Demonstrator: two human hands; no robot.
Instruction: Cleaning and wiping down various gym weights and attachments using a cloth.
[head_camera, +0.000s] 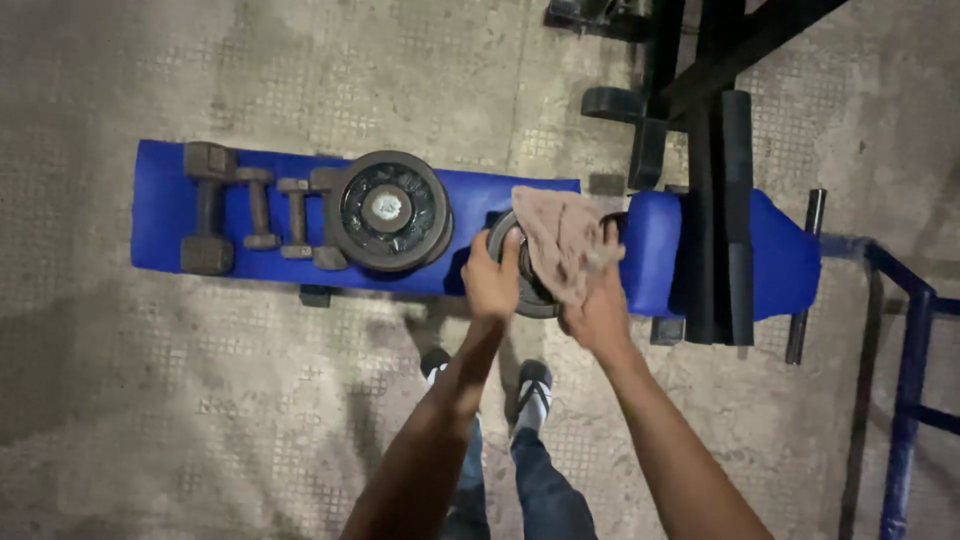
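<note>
Blue vinyl covers a long padded surface (470, 205) that runs left to right across a grey concrete floor (200, 400), seen from above; two bare arms reach up from the bottom of the view to its near edge, right of the middle. Left hand (490, 280) has its fingers curled over the near rim of a dark round weight plate (527, 290), which lies partly over the near edge of the surface; right hand (598, 305) presses a crumpled tan cloth (562, 240) onto the top of that plate, fingers bunched into the fabric; the cloth hides most of the plate's face.

Just left of the plate, a stack of larger round black plates (388, 210) fills the surface from far edge to near edge, apart from the left hand by a narrow blue strip; further left, three rusty dumbbells (255, 208) lie side by side, crosswise, near the left end, leaving a short bare stretch at the left edge.

Right of the hands, a black metal frame (715, 200) crosses the surface from far side to near side, close to the right end; a blue metal rail (910, 360) stands at the right border of the view. Open floor spreads wide on the near left; the person's shoes (530, 385) stand on it just below the near edge.
</note>
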